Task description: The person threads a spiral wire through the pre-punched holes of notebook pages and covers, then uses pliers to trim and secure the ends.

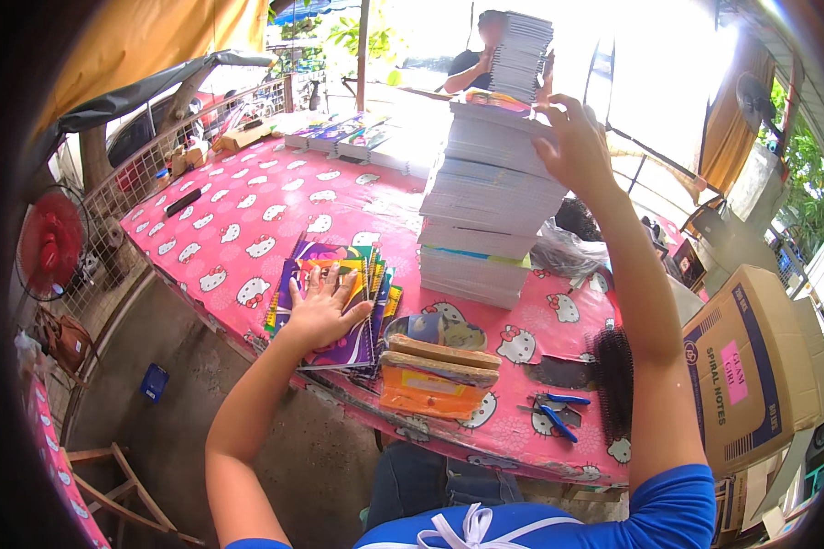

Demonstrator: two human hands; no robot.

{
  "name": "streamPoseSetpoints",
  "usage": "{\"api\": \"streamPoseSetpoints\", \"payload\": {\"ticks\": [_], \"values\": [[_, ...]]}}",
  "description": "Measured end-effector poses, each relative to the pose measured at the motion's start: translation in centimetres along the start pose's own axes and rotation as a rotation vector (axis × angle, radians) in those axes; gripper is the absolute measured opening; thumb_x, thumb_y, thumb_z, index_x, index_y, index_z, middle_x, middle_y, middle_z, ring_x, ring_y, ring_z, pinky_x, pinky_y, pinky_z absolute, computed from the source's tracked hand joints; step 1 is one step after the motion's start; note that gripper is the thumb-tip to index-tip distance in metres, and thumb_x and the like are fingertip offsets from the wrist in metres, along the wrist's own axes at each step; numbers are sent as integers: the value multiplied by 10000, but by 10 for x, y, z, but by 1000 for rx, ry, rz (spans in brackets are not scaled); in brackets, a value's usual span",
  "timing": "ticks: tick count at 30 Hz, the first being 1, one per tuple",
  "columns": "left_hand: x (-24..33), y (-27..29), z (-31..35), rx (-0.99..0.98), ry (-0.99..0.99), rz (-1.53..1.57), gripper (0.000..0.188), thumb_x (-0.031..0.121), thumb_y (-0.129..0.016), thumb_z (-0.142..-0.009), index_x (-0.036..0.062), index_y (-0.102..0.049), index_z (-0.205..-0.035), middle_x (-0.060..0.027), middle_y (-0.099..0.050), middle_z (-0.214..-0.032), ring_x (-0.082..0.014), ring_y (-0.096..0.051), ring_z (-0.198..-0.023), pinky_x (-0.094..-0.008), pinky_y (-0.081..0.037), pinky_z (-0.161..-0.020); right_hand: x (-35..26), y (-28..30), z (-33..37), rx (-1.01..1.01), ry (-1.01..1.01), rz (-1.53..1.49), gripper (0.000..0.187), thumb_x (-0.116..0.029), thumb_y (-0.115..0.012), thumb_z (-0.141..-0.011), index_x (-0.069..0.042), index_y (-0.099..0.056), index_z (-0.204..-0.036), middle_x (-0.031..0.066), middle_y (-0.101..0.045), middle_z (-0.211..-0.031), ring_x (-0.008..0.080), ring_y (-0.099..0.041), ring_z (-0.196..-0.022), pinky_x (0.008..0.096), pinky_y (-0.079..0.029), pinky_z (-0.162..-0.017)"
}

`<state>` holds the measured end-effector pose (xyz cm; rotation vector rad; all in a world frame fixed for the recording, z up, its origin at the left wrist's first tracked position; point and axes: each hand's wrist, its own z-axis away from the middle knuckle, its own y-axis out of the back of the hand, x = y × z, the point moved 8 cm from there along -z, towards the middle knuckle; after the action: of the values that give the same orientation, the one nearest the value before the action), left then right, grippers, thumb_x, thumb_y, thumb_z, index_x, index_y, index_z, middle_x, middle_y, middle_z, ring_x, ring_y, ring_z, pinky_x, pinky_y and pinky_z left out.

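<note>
My left hand (322, 309) lies with spread fingers on a pile of colourful spiral notebooks (343, 351) at the table's near edge. My right hand (572, 146) is raised beside the upper right of a tall stack of paper blocks (485, 197), fingers apart and curved, nothing visible in them. Whether its fingertips touch the stack, I cannot tell. Right of the notebooks stands an orange-covered block with worn wooden edges (438, 384). Blue-handled pliers (557, 416) rest on the table near black spiral coils (613, 384).
A pink patterned cloth covers the table (247, 229). Across it, a person (467, 75) holds a stack of spiral-bound books (522, 57). More books (339, 135) lie at the far left. An open cardboard box (760, 366) stands right; a red fan (53, 240) left.
</note>
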<state>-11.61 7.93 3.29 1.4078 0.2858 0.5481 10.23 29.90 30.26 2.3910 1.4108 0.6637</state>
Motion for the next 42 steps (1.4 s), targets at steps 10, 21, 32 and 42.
{"api": "streamPoseSetpoints", "payload": {"ticks": [10, 21, 32, 42], "values": [[33, 59, 10, 278, -214, 1858, 798, 621, -530, -874, -30, -455, -1329, -226, -471, -1344, -298, -499, -1222, -527, -358, -1030, -56, 17, 37, 24, 180, 59, 286, -31, -575, -747, -132, -698, -984, 52, -654, -911, 253, -601, -861, 379, -494, -768], [107, 74, 91, 248, -684, 1758, 322, 59, -630, -901, -11, -526, -1197, -104, -643, -1053, -163, -657, -867, -311, -574, -764, -77, 26, 258, -202, -659, -897, 555, -83, -755, -771, 20, -498, -1252, 124, -581, -1207, 207, -573, -1088, 392, -457, -921], [74, 8, 94, 797, -208, 1362, 783, 115, -778, -765, -17, -329, -1394, -181, -396, -1395, -275, -359, -1332, -396, -311, -1074, -124, -18, 335, -582, -583, -791, 499, -69, -712, -789, -16, -497, -1236, 220, -579, -1130, 315, -599, -1024, 386, -497, -808], [77, -30, 92, 712, -74, 1778, 765, 116, -709, -835, -56, -265, -1434, -185, -401, -1400, -225, -383, -1316, -354, -288, -1096, -114, 6, 344, -386, -764, -935, 704, -164, -738, -801, 24, -401, -1389, 217, -521, -1329, 281, -506, -1250, 377, -442, -995]]}}
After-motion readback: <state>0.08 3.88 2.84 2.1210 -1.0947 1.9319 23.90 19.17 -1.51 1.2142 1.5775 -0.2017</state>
